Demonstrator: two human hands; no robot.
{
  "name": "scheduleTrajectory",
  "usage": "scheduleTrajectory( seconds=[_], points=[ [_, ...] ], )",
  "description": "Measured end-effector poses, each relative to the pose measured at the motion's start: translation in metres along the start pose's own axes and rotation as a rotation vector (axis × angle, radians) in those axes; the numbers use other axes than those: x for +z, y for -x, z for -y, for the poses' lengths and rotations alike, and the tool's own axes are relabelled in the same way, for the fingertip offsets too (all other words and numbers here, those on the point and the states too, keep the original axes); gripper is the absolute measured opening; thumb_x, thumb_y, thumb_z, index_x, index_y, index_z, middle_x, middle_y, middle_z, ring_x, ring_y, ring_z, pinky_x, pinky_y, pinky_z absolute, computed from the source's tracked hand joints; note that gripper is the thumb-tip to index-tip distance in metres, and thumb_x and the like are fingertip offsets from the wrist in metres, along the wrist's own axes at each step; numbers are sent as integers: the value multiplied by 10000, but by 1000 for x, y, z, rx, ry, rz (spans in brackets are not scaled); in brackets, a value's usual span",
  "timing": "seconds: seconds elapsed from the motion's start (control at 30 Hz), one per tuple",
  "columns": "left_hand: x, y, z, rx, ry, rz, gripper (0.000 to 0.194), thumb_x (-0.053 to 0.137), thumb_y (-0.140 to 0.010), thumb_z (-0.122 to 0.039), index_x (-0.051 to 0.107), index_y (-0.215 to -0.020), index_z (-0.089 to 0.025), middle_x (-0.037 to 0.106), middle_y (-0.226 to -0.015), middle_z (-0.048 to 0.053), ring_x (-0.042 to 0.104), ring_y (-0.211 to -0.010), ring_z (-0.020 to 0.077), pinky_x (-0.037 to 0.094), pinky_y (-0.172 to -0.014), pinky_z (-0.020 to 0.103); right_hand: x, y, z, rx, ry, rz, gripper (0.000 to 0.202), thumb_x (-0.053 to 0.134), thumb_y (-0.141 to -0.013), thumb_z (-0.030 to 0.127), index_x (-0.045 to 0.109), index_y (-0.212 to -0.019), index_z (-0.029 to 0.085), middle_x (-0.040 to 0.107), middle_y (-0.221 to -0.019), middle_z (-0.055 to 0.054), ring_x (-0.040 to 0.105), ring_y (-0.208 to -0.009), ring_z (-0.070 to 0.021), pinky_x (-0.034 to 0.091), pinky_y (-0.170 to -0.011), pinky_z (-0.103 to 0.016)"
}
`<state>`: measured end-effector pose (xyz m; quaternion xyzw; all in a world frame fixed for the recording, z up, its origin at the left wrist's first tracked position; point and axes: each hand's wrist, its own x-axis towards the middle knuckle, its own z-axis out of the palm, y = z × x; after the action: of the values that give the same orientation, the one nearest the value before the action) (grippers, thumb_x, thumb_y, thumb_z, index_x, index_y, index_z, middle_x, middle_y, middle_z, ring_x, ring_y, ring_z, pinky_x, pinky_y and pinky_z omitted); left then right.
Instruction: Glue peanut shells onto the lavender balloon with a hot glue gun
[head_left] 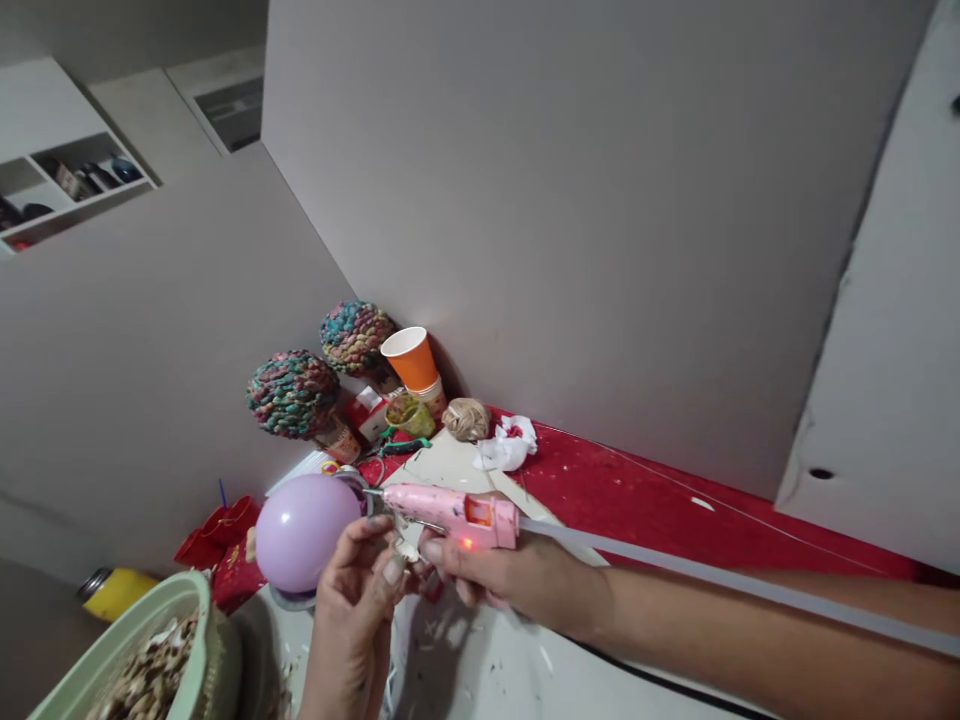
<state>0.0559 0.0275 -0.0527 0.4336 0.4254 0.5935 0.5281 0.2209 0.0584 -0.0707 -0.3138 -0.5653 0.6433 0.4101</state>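
My right hand (499, 575) is wrapped round a pink glue gun (439, 508) with a lit red light on its side. A long translucent glue stick (675, 565) runs out of its back end, over my forearm. The metal nozzle points left, just above the fingertips of my left hand (358, 600). That hand is closed in a pinch; what lies between its fingers is too small to make out. A small pale flake (407, 549) shows between the two hands. Just beyond my left fingers sits a lilac balloon (307, 532), partly resting on a round grey holder.
A green tub (202, 640) of shell-like pieces stands at lower left, beside a yellow bottle (120, 594). Behind are two bumpy multicoloured balls (292, 393) on cups, an orange paper cup (411, 360), twine (466, 420), green-handled pliers (405, 447) and crumpled tissue (506, 447). Grey panels rise behind.
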Motion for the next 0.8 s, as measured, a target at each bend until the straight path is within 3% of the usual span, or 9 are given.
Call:
scheduleTrajectory(
  seconds=[0.1, 0.2, 0.4, 0.57, 0.67, 0.8],
  points=[
    [-1, 1, 6, 20, -15, -44, 382, 894, -611, -243, 694, -935, -213, 697, -925, 24, 674, -777, 163, 543, -724, 254, 0, -1, 2, -57, -51, 14, 268, 710, -744, 418, 600, -696, 179, 490, -504, 65, 426, -462, -81, 316, -433, -195],
    [-3, 2, 9, 36, -41, -59, 401, 910, -581, -256, 700, -919, -206, 697, -886, 22, 663, -750, 153, 542, -717, 244, 1, -3, 1, -62, -88, 0, 264, 727, -716, 405, 590, -700, 180, 489, -505, 70, 424, -457, -79, 308, -426, -192],
    [1, 7, 11, 38, -31, -47, 328, 891, -606, -216, 710, -879, -208, 695, -866, 6, 647, -746, 127, 537, -701, 212, 3, -3, 2, -35, -60, -27, 240, 683, -721, 350, 536, -630, 183, 477, -493, 61, 413, -459, -82, 336, -458, -202],
    [-2, 10, 10, -12, -36, -3, 289, 869, -646, -242, 713, -880, -177, 699, -891, 39, 668, -795, 154, 555, -734, 243, 1, 3, 8, -130, -50, 17, 231, 649, -726, 328, 485, -639, 191, 491, -577, 37, 428, -536, -105, 345, -500, -225],
    [-5, 8, 8, -137, 43, 80, 263, 809, -734, -336, 698, -894, -159, 694, -793, 44, 671, -716, 153, 574, -674, 263, -4, 3, 3, -254, 28, 47, 233, 609, -762, 318, 434, -659, 204, 454, -627, 38, 396, -551, -107, 325, -505, -235],
    [-5, 7, 6, -331, 78, 152, 254, 797, -758, -319, 689, -901, -139, 678, -727, 27, 629, -584, 103, 576, -558, 222, -12, -2, -9, -579, 340, 85, 182, 553, -785, 291, 436, -679, 200, 442, -644, 31, 400, -550, -113, 291, -512, -246]
  ],
)
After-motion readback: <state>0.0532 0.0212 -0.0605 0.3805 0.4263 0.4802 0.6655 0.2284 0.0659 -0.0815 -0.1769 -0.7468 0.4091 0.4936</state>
